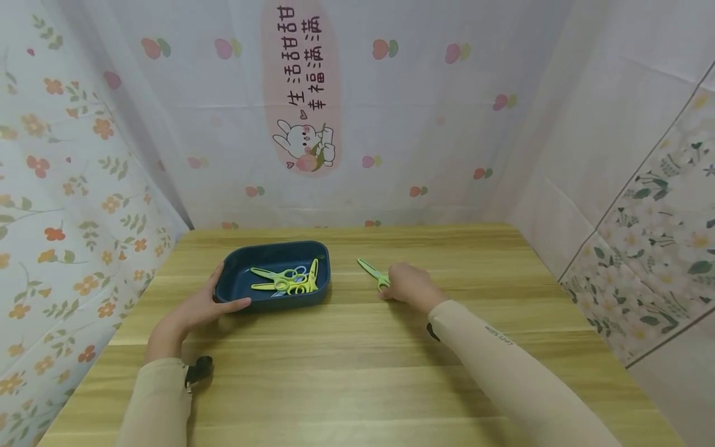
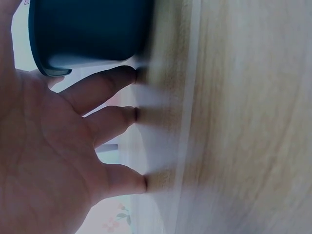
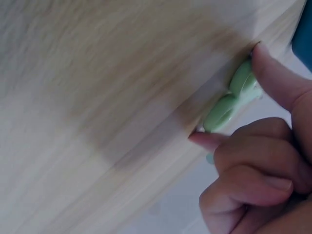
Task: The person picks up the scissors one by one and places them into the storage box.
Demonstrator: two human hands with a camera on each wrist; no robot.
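Observation:
My left hand [image 1: 195, 307] rests against the left end of a dark blue bin [image 1: 279, 302], thumb along the front wall. In the left wrist view its fingers [image 2: 105, 90] are spread and their tips reach the wooden table. Several yellow and green scissors [image 1: 285, 282] lie in the bin, some with pale blue parts. To the right of the bin, my right hand [image 1: 413, 285] has green scissors [image 1: 371, 270] by the handle loops, blades pointing away to the left. Thumb and index finger sit at either side of the loops in the right wrist view; the other fingers are curled.
The wooden table [image 1: 335, 372] ends at a back edge against a white printed curtain [image 1: 436, 124]. Floral cloth [image 1: 72, 186] hangs along the left side, and a patterned panel [image 1: 659, 261] borders the right.

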